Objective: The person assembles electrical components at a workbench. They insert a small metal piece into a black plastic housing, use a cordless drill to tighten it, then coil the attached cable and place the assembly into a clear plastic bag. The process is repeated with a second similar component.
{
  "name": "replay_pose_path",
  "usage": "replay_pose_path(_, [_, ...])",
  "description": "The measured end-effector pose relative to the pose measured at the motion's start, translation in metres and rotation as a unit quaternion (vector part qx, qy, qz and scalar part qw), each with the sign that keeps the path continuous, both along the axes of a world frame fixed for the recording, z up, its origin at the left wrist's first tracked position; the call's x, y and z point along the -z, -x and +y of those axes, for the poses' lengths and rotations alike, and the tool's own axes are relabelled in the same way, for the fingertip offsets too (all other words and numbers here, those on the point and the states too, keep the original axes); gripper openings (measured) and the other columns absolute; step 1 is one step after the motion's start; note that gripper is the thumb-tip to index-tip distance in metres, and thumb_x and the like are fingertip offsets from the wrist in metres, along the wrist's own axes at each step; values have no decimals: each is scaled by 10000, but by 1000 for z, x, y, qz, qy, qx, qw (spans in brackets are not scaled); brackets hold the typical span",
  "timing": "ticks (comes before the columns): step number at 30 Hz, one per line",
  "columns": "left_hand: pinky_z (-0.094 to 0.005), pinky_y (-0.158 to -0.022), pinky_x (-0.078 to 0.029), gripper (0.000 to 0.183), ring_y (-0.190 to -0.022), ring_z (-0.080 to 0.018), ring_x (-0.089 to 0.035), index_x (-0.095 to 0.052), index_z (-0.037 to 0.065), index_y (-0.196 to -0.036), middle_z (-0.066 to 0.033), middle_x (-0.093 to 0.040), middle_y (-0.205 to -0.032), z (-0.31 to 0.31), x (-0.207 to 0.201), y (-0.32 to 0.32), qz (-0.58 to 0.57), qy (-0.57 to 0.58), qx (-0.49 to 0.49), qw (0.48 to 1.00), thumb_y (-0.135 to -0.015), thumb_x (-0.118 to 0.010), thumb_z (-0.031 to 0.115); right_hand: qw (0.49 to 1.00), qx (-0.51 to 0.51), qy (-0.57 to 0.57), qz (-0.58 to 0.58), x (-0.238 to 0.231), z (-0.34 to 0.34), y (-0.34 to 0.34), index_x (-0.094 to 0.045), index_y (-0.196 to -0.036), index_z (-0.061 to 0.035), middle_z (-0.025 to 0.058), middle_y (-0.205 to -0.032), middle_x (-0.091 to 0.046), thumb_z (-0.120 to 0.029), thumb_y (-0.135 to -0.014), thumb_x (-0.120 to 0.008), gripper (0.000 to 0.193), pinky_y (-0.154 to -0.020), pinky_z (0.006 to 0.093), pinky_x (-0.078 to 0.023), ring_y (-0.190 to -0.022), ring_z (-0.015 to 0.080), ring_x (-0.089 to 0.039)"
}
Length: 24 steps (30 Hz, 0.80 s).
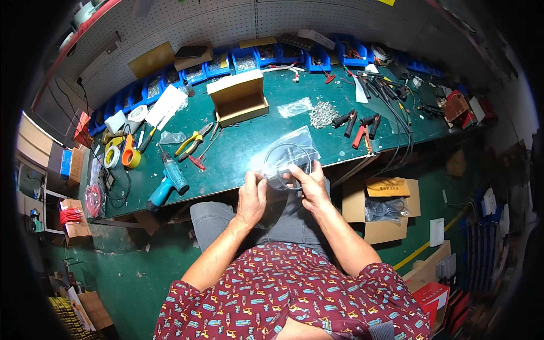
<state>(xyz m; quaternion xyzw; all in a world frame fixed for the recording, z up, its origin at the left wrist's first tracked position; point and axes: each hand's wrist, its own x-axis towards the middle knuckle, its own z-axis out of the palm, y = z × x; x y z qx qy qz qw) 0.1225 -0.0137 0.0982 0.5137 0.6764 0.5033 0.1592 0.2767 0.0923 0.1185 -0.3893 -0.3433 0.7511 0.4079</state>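
Observation:
A clear plastic bag [300, 139] with a coiled dark cable [288, 146] in or against it is held over the bench's front edge, above my lap. The fingers of my left hand [251, 195] are closed in a pinch at the bag's near left side. My right hand [309, 184] grips the cable coil and the bag from the right, thumb on top. Whether the whole cable lies inside the bag is hard to tell through the shiny plastic.
On the green bench [238, 150] lie a teal cordless drill [168, 182], yellow-handled pliers [194, 143], an open cardboard box [241, 113], a pile of small metal parts [324, 115] and red and black clamps [362, 131]. Blue bins [245, 59] line the back. An open carton [385, 209] stands on the floor, right.

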Motion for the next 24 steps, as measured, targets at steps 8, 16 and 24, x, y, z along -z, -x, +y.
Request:
replay_pose_path(8, [-326, -650, -560, 85, -752, -167, -669, -486, 11, -1076, -88, -623, -834, 8, -1, -24, -188, -29, -18, 982, -1054, -542, 70, 995, 80, 26, 61, -2, -1, 19, -248, -1484, -97, 150, -1200, -623, -74, -895, -770, 787, -621, 329, -626, -836, 225, -730])
replay_pose_path(16, [-380, -688, -511, 85, -740, -296, -630, -504, 5, -1053, -161, -597, -841, 7, 6, -8, 7, -67, 7, 998, -1003, -572, -4, 990, 1, 107, 94, 17, 37, 22, -479, -1266, -88, 125, -1002, -679, -512, -1084, -417, 465, -566, 391, -634, -703, 274, -726])
replay_pose_path(24, [-397, -737, -506, 152, -815, -386, -598, -501, 7, -1051, -200, -552, -918, 6, -3, 3, 76, -68, 55, 993, -956, -591, -70, 984, -55, 133, 105, 39, 61, 27, -456, -1295, -96, 140, -1075, -663, -337, -1112, -383, 311, -574, 462, -641, -710, 338, -729])
